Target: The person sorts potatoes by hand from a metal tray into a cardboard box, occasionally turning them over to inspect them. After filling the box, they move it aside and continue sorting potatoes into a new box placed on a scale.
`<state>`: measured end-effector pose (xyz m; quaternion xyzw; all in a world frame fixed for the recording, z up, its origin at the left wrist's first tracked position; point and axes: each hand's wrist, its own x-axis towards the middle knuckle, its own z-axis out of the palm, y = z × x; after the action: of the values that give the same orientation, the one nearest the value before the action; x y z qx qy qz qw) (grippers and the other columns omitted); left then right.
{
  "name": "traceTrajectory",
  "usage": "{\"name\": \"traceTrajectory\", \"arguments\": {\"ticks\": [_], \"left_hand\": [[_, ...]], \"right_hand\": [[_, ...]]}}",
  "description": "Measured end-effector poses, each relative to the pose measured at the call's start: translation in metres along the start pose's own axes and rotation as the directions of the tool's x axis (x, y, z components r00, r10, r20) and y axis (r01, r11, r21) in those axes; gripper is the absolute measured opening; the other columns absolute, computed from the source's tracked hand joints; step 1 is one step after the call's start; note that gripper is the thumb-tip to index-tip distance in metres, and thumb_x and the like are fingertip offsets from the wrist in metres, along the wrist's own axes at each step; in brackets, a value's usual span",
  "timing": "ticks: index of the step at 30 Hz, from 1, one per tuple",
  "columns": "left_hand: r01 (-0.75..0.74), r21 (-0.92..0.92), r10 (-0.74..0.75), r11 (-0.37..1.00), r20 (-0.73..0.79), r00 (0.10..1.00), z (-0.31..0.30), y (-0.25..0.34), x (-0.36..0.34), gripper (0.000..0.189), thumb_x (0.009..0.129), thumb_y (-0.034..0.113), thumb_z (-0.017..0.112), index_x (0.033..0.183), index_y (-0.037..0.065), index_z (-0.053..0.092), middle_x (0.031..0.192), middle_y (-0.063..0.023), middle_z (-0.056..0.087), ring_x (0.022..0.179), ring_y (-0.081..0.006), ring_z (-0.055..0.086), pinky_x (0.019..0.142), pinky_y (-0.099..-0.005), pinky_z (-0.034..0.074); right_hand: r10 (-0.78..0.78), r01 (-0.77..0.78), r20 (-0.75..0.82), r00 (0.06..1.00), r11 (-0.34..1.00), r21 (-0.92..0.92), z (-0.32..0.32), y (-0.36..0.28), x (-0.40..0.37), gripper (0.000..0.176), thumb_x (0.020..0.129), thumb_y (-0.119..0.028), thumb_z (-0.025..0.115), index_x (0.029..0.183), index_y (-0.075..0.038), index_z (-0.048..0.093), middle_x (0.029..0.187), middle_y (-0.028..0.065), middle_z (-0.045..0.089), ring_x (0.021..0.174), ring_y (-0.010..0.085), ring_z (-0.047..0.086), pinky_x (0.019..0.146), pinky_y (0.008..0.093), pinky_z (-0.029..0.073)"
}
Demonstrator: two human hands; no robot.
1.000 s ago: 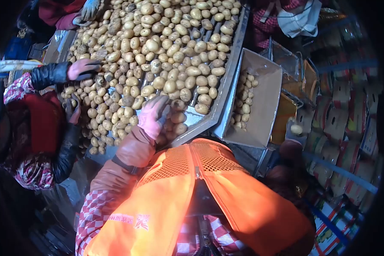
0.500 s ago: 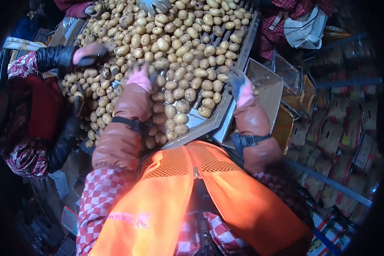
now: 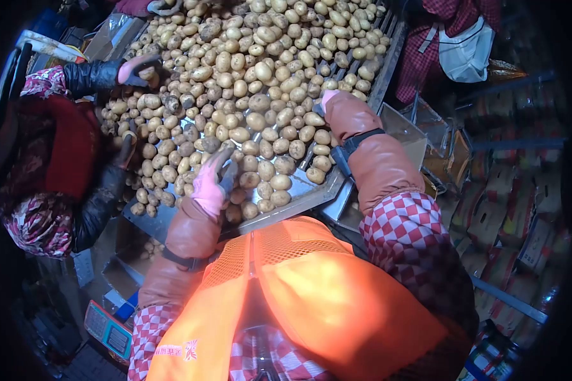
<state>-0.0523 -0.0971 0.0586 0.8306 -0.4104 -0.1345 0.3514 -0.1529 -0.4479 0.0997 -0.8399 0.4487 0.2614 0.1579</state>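
Head view: long tabletop point(image 3: 297, 193) heaped almost rim to rim with potatoes point(image 3: 254, 70). Only small bare patch at near corner, so by my read little is cleared and most is left. Cardboard box point(image 3: 405, 130) beside right rim, contents hidden by arm, so amount done unreadable. Pink-gloved left hand point(image 3: 211, 181) lies fingers spread on potatoes at near edge, pinching nothing. Gloved right hand point(image 3: 328, 97) among potatoes by right rim, mostly behind own forearm; cannot tell grip. Co-worker's hand point(image 3: 136, 68) touches potatoes far left.
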Motion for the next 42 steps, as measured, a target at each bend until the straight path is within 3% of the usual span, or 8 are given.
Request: {"name": "traceTrajectory", "arguments": {"ticks": [8, 12, 15, 20, 23, 31, 33, 42], "left_hand": [[0.741, -0.669, -0.268, 0.057, 0.705, 0.657, -0.005, 0.016, 0.021, 0.067, 0.094, 0.060, 0.056, 0.141, 0.012, 0.050, 0.125, -0.0104, 0.060, 0.102, -0.0250, 0.063, 0.082, -0.0412, 0.056], [0.695, -0.686, -0.173, -0.217, 0.728, 0.664, 0.011, 0.014, 0.034, 0.083, 0.088, 0.071, 0.053, 0.148, 0.015, 0.037, 0.138, -0.0103, 0.053, 0.107, -0.0256, 0.062, 0.082, -0.0442, 0.057], [0.673, -0.580, -0.015, -0.458, 0.763, 0.647, 0.017, 0.017, 0.046, 0.070, 0.094, 0.067, 0.049, 0.145, 0.019, 0.042, 0.134, -0.0142, 0.056, 0.101, -0.0296, 0.064, 0.078, -0.0424, 0.056], [0.602, -0.614, 0.216, -0.510, 0.586, 0.781, 0.018, -0.018, 0.032, 0.035, 0.107, 0.019, 0.039, 0.141, 0.012, 0.045, 0.128, -0.0130, 0.060, 0.101, -0.0239, 0.065, 0.072, -0.0361, 0.057], [0.587, -0.791, -0.162, -0.172, 0.611, 0.775, 0.009, -0.009, 0.032, 0.040, 0.104, 0.033, 0.044, 0.139, 0.013, 0.048, 0.121, -0.0135, 0.059, 0.099, -0.0247, 0.060, 0.067, -0.0309, 0.050], [0.622, -0.620, -0.142, -0.478, 0.753, 0.642, 0.005, -0.018, 0.046, 0.066, 0.096, 0.068, 0.043, 0.117, 0.007, 0.059, 0.098, -0.0114, 0.067, 0.075, -0.0259, 0.065, 0.051, -0.0330, 0.056], [0.552, -0.630, -0.287, -0.546, 0.760, 0.584, 0.010, -0.022, 0.048, 0.068, 0.097, 0.067, 0.040, 0.121, 0.007, 0.058, 0.112, -0.0156, 0.066, 0.081, -0.0309, 0.068, 0.054, -0.0358, 0.057], [0.547, -0.566, 0.115, -0.617, 0.623, 0.774, 0.027, -0.034, 0.061, 0.076, 0.098, 0.066, 0.038, 0.145, 0.006, 0.038, 0.141, -0.0163, 0.052, 0.122, -0.0367, 0.058, 0.087, -0.0396, 0.057]], "right_hand": [[-0.022, 0.161, -0.558, 0.829, 0.966, 0.201, 0.044, 0.000, 0.001, 0.062, 0.074, -0.030, 0.084, 0.127, -0.011, 0.060, 0.117, 0.0187, 0.064, 0.109, 0.0391, 0.063, 0.092, 0.0408, 0.054], [-0.444, 0.531, -0.443, 0.778, 0.090, 0.842, 0.088, -0.033, -0.014, 0.050, 0.072, -0.010, 0.086, 0.116, -0.009, 0.063, 0.102, 0.0084, 0.069, 0.084, 0.0207, 0.066, 0.079, 0.0331, 0.056], [-0.777, 0.705, -0.181, 0.602, 0.412, 0.578, 0.058, -0.072, -0.076, 0.052, 0.079, -0.024, 0.084, 0.125, -0.015, 0.063, 0.106, 0.0148, 0.069, 0.103, 0.0288, 0.066, 0.093, 0.0367, 0.051], [-0.343, 0.208, -0.113, 0.933, 0.254, 0.945, 0.021, -0.066, 0.048, 0.032, 0.098, -0.015, 0.053, 0.127, -0.016, 0.066, 0.098, 0.0076, 0.069, 0.074, 0.0128, 0.059, 0.062, 0.0274, 0.048], [-0.050, 0.262, -0.508, 0.860, 0.898, 0.354, -0.025, -0.033, 0.107, 0.037, 0.090, -0.016, 0.055, 0.125, -0.014, 0.066, 0.116, 0.0186, 0.069, 0.107, 0.0323, 0.066, 0.097, 0.0402, 0.049], [-0.167, 0.129, -0.511, 0.843, 0.986, -0.109, -0.024, 0.008, 0.195, 0.039, 0.091, -0.010, 0.053, 0.129, -0.012, 0.059, 0.109, 0.0170, 0.067, 0.100, 0.0318, 0.067, 0.088, 0.0413, 0.055], [-0.008, 0.235, -0.255, 0.967, 0.413, 0.880, -0.027, 0.017, 0.193, 0.040, 0.091, -0.009, 0.060, 0.131, -0.012, 0.059, 0.101, 0.0116, 0.066, 0.083, 0.0217, 0.066, 0.076, 0.0339, 0.056], [-0.802, 0.493, -0.023, 0.597, 0.345, 0.799, 0.057, -0.093, -0.010, 0.034, 0.095, -0.026, 0.060, 0.120, -0.003, 0.066, 0.106, 0.0092, 0.070, 0.090, 0.0213, 0.067, 0.079, 0.0296, 0.054]]}}
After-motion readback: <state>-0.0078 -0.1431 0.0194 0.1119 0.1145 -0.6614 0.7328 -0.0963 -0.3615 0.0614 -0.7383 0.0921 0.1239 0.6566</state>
